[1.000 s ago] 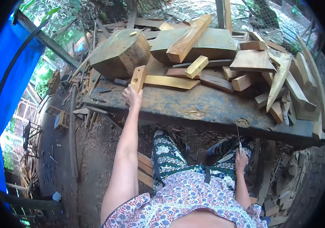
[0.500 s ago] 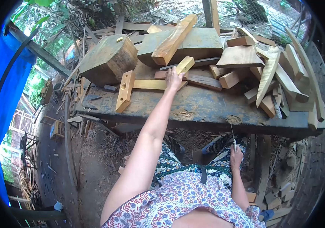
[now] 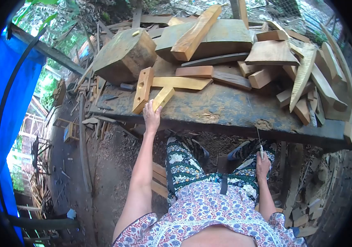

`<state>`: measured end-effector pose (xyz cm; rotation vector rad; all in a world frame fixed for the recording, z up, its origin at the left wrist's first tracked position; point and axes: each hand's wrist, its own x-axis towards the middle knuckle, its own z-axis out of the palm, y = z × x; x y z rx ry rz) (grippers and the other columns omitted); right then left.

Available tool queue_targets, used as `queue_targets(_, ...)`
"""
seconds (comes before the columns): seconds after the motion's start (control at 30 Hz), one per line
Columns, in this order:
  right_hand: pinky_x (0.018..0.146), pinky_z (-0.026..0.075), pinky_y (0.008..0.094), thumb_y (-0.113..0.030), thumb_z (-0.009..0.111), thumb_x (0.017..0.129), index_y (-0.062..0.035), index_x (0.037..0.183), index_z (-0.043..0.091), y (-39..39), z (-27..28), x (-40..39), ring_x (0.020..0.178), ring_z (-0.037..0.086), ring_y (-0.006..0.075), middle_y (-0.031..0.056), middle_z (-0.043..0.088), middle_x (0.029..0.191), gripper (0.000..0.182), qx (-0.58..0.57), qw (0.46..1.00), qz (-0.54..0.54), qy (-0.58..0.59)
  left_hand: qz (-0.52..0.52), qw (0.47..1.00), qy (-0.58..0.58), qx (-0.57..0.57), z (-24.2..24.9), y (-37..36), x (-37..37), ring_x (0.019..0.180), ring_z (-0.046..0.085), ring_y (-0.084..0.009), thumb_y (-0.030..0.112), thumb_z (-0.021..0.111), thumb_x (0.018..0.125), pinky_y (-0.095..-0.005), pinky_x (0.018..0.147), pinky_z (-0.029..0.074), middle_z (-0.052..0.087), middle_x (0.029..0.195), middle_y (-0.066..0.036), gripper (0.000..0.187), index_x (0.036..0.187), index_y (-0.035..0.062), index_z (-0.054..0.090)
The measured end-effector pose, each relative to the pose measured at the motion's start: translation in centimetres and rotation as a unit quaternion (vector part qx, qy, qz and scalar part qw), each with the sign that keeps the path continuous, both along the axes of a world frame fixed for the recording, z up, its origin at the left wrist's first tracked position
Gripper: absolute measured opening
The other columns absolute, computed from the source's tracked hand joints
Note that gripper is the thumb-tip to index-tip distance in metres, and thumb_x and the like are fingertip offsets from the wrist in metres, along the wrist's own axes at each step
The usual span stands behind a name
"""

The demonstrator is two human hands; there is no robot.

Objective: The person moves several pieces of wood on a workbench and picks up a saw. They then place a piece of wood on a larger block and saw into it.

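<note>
Near the bench's [image 3: 225, 108] front-left corner, one drilled block [image 3: 144, 90] lies beside one yellow block [image 3: 163, 99], its near end between the left hand's [image 3: 151, 118] parted thumb and fingers. The right hand's [image 3: 263, 165] curled fingers partly hide one thin-bladed tool [image 3: 261, 153].

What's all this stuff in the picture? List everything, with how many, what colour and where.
Workbench: one, dark, across the middle
Big wood blocks: two, grey-brown, bench's far side
Beam: one, orange-brown, across the right big block
Holed block: one, orange-brown, bench's left part
Flat board: one, yellow, right of the holed block
Reddish block: one, reddish-brown, behind the flat board
Offcuts: many, tan to brown, mostly bench's right
Tarp: one, blue, far left
Small block: one, yellow, in left hand
Thin tool: one, pale handle, in right hand
Trousers: one pair, green patterned, below bench
Left hand: one, at bench edge
Right hand: one, below bench
</note>
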<state>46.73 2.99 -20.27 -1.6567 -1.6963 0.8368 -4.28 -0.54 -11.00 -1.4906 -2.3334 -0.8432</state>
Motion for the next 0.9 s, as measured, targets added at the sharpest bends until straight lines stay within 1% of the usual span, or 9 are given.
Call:
queue_targets(0.1, 0.06, 0.042, 0.041, -0.029, 0.055, 0.091, -0.0017, 0.081, 0.057, -0.2, -0.2, -0.4, 0.066, 0.056, 0.038, 0.0188, 0.056, 0.068, 0.029, 0.011, 1.0, -0.002, -0.002, 0.035, 0.999, 0.003, -0.033, -0.1, -0.4, -1.6, 0.106, 0.048, -0.0364, 0.029, 0.061, 0.087, -0.046, 0.091, 0.038, 0.051, 0.113, -0.018, 0.048, 0.125, 0.0033, 0.046)
queue_targets(0.17, 0.06, 0.042, 0.0415, -0.03, 0.055, 0.091, -0.0014, 0.08, 0.056, -0.1, -0.1, -0.3, 0.066, 0.056, 0.0393, 0.0193, 0.055, 0.068, 0.03, 0.001, 1.0, -0.012, -0.016, 0.091, 0.989, 0.095, -0.073, 0.5, 0.7, -1.4, 0.108, 0.047, -0.0358, 0.026, 0.069, 0.081, -0.0469, 0.091, 0.038, 0.051, 0.111, -0.015, 0.052, 0.124, 0.0065, 0.048)
queue_targets(0.23, 0.06, 0.042, 0.0417, -0.029, 0.055, 0.091, -0.0017, 0.081, 0.056, -0.2, 0.0, -0.3, 0.066, 0.055, 0.0396, 0.0193, 0.055, 0.068, 0.03, 0.007, 1.0, -0.017, -0.012, 0.067, 0.993, 0.093, -0.012, 2.1, 3.7, 0.8, 0.11, 0.045, -0.0347, 0.024, 0.073, 0.076, -0.0475, 0.093, 0.037, 0.052, 0.111, -0.013, 0.055, 0.123, 0.007, 0.05)
queue_targets(0.33, 0.06, 0.042, 0.0419, -0.029, 0.055, 0.092, -0.002, 0.082, 0.056, -0.2, -0.3, 0.0, 0.066, 0.055, 0.0395, 0.0195, 0.055, 0.068, 0.029, 0.0, 1.0, -0.012, -0.022, -0.093, 0.995, 0.035, -0.002, 3.7, 10.4, 4.1, 0.112, 0.048, -0.0357, 0.026, 0.073, 0.076, -0.0452, 0.096, 0.037, 0.048, 0.124, -0.019, 0.06, 0.128, 0.0062, 0.048)
queue_targets(0.5, 0.061, 0.042, 0.042, -0.03, 0.054, 0.092, -0.0018, 0.082, 0.056, 0.1, 0.7, -0.3, 0.066, 0.056, 0.0383, 0.0201, 0.056, 0.069, 0.03, -0.014, 1.0, 0.001, -0.016, -0.195, 0.975, -0.005, -0.104, 3.9, 20.4, 10.5, 0.131, 0.035, -0.0371, 0.029, 0.072, 0.078, -0.0425, 0.11, 0.029, 0.038, 0.141, -0.022, 0.071, 0.136, 0.0035, 0.039)
queue_targets(0.57, 0.063, 0.043, 0.0412, -0.029, 0.054, 0.092, -0.0012, 0.082, 0.056, 0.1, 0.4, -0.2, 0.067, 0.057, 0.0373, 0.0201, 0.057, 0.071, 0.03, 0.02, 1.0, -0.016, -0.003, -0.185, 0.968, 0.039, -0.165, 3.0, 22.9, 11.3, 0.135, 0.029, -0.0395, 0.029, 0.072, 0.078, -0.046, 0.11, 0.028, 0.03, 0.147, -0.018, 0.075, 0.141, 0.0127, 0.034)
queue_targets(0.77, 0.063, 0.043, 0.0397, -0.028, 0.053, 0.093, -0.0002, 0.087, 0.058, 0.0, 0.5, 0.3, 0.066, 0.057, 0.0342, 0.019, 0.059, 0.071, 0.029, 0.013, 0.999, -0.027, 0.024, -0.188, 0.948, 0.1, -0.237, 3.9, 22.8, 11.1, 0.122, 0.041, -0.0336, 0.022, 0.07, 0.078, -0.0443, 0.107, 0.033, 0.048, 0.122, -0.013, 0.056, 0.127, 0.01, 0.046)
queue_targets(0.83, 0.063, 0.043, 0.0391, -0.027, 0.054, 0.093, 0.0001, 0.087, 0.058, -0.2, 0.8, 0.4, 0.065, 0.057, 0.0325, 0.0183, 0.059, 0.071, 0.028, -0.019, 0.999, -0.038, 0.019, -0.246, 0.955, 0.127, -0.11, 3.8, 21.2, 10.6, 0.113, 0.045, -0.0304, 0.021, 0.071, 0.076, -0.0436, 0.102, 0.037, 0.048, 0.109, -0.011, 0.048, 0.118, 0.0082, 0.05)
queue_targets(0.9, 0.063, 0.043, 0.0384, -0.027, 0.055, 0.093, 0.0001, 0.088, 0.058, -0.2, 0.7, 0.3, 0.064, 0.057, 0.0294, 0.0174, 0.059, 0.071, 0.028, -0.01, 0.999, -0.038, 0.029, -0.274, 0.952, 0.123, -0.061, 5.0, 18.4, 9.9, 0.113, 0.046, -0.0305, 0.018, 0.071, 0.075, -0.0418, 0.099, 0.04, 0.047, 0.11, -0.012, 0.048, 0.118, 0.0071, 0.051)
